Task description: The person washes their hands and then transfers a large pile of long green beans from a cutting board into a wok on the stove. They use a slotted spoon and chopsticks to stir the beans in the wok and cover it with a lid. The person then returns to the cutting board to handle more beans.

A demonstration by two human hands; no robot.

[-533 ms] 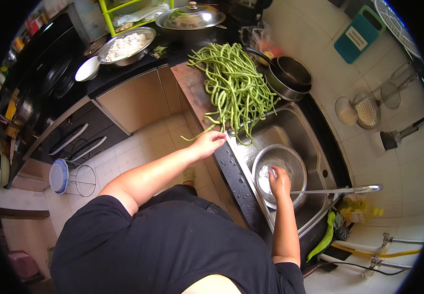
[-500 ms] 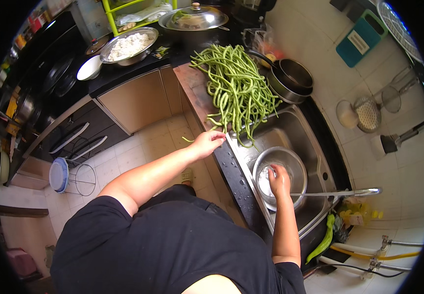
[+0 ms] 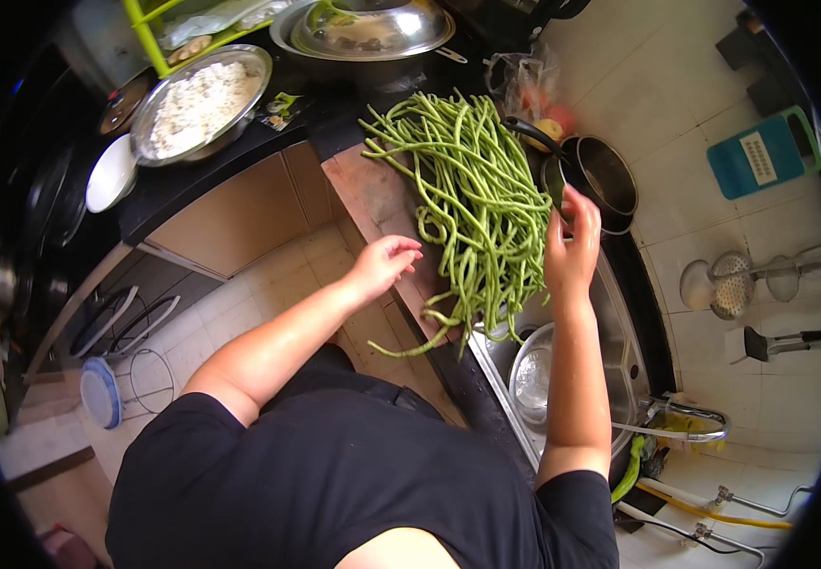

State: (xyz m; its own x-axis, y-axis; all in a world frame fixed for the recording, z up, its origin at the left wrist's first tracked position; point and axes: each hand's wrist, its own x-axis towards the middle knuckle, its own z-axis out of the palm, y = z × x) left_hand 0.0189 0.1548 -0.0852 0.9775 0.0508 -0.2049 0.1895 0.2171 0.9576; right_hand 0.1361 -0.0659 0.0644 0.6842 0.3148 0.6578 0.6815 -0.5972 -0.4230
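A large heap of long green beans (image 3: 486,199) lies on a reddish-brown board (image 3: 358,180) on the counter, some ends hanging toward the sink. My left hand (image 3: 385,267) hovers beside the heap's near left side, its fingers loosely bent and nothing seen in them. At the heap's right edge my right hand (image 3: 574,248) is raised, fingers curved with a gap to the thumb; I see nothing held. Below that forearm a metal bowl (image 3: 529,379) sits in the steel sink (image 3: 619,327), partly hidden by the arm.
Dark pots (image 3: 605,180) stand right of the beans. Behind are a lidded wok (image 3: 373,33), a metal bowl of white flour-like food (image 3: 204,104) and a white bowl (image 3: 112,175). A faucet (image 3: 695,427) reaches over the sink. Utensils and a teal cutting board (image 3: 761,156) hang on the wall.
My right hand has left the metal bowl in the sink and moved up to the right edge of the beans. My left hand has shifted slightly left. The view has turned and come nearer the beans.
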